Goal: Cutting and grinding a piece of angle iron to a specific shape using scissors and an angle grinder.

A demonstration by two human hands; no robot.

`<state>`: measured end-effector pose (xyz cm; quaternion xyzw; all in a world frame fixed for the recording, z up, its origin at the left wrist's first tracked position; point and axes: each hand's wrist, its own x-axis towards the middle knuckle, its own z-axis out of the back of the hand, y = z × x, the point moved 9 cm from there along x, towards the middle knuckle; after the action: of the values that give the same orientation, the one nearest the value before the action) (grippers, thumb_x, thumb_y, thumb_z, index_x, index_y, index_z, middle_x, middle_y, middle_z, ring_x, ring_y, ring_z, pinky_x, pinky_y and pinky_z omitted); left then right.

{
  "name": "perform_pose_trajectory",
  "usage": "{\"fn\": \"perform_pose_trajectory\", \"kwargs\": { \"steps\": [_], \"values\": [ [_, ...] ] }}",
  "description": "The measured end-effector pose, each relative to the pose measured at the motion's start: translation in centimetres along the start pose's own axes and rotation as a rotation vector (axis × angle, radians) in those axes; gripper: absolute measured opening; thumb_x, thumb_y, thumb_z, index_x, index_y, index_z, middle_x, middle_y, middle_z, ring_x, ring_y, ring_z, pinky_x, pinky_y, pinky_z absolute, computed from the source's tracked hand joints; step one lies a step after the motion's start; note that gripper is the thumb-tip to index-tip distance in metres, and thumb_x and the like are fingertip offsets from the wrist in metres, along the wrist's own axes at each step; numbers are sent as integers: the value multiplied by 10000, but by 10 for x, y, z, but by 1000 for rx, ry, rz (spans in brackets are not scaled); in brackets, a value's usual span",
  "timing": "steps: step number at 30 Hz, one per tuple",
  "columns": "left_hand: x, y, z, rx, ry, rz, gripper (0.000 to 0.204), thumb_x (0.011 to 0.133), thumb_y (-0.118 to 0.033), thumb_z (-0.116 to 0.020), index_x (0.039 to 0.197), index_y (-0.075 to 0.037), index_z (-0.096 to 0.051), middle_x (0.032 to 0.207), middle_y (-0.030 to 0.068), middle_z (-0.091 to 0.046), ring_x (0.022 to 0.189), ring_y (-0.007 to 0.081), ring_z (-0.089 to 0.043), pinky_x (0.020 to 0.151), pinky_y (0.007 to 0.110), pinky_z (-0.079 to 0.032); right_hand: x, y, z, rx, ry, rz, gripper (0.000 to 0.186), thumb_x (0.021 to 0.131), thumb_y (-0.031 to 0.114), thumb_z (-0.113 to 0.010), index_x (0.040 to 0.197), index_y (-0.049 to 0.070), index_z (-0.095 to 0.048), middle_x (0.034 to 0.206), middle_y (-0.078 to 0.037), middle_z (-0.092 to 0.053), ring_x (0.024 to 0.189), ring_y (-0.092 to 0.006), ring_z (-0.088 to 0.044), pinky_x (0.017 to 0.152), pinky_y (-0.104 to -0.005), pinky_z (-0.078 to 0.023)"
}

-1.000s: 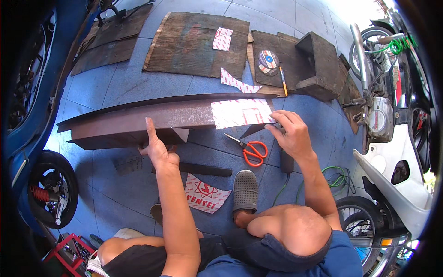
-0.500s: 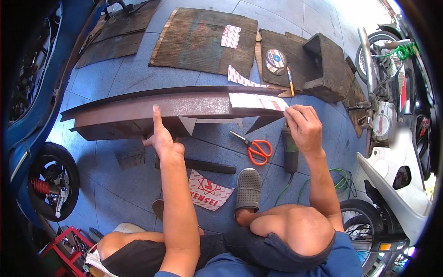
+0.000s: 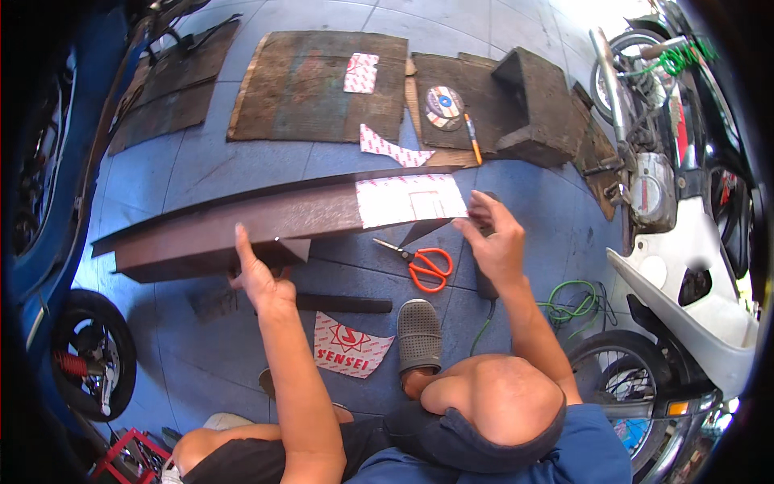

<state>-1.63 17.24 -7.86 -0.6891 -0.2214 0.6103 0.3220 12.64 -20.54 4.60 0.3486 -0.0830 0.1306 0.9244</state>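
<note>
A long dark brown steel channel (image 3: 266, 214) is held up slantwise above the floor, with a cut-out opening along its near side. My left hand (image 3: 262, 274) grips its near edge, thumb on the outer face, fingers hidden beneath. A white paper piece with red print (image 3: 409, 199) lies over the channel's right part. By that paper's right edge is my right hand (image 3: 493, 234), its thumb at the lower corner and its fingers apart. Orange-handled scissors (image 3: 427, 269) lie below the channel on the floor. Behind my right hand, an angle grinder (image 3: 486, 286) is partly hidden.
Stained boards (image 3: 310, 89) lie at the back, bearing a paper scrap (image 3: 360, 74), a cutting disc (image 3: 444, 106) and an orange pen (image 3: 473, 139). A dark open box (image 3: 538, 105) stands there. A motorbike (image 3: 657, 202) is at right; printed paper (image 3: 351, 347) lies near my shoe (image 3: 420, 335).
The channel has tilted, its right part showing more of the paper on top. My right hand has loosened from a pinch at the paper's end. The view has shifted too.
</note>
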Motion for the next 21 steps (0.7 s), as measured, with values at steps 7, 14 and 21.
{"fn": "perform_pose_trajectory", "kwargs": {
  "steps": [7,14,21],
  "values": [
    [18,8,13,-33,71,-21,949,674,-622,-905,1400,-125,-549,1343,124,-565,1228,309,-523,1043,552,-431,-31,-13,-15,239,-113,-241,346,860,115,-844,1147,-36,-724,1010,-162,-763,861,-230,-766,764,-340,-612],
    [19,10,10,-54,197,26,938,723,-565,-903,1463,-171,-482,1413,91,-531,1273,293,-495,1008,531,-452,-31,-9,-13,186,-117,-187,346,856,153,-854,1113,-32,-714,1023,-173,-744,878,-274,-757,780,-366,-611],
    [19,10,12,-40,182,28,933,727,-576,-903,1452,-150,-499,1418,94,-528,1265,294,-498,1007,527,-471,-30,-9,-12,198,-134,-193,369,836,147,-867,1126,-26,-717,1052,-168,-736,887,-278,-747,791,-364,-612]
  ]
}}
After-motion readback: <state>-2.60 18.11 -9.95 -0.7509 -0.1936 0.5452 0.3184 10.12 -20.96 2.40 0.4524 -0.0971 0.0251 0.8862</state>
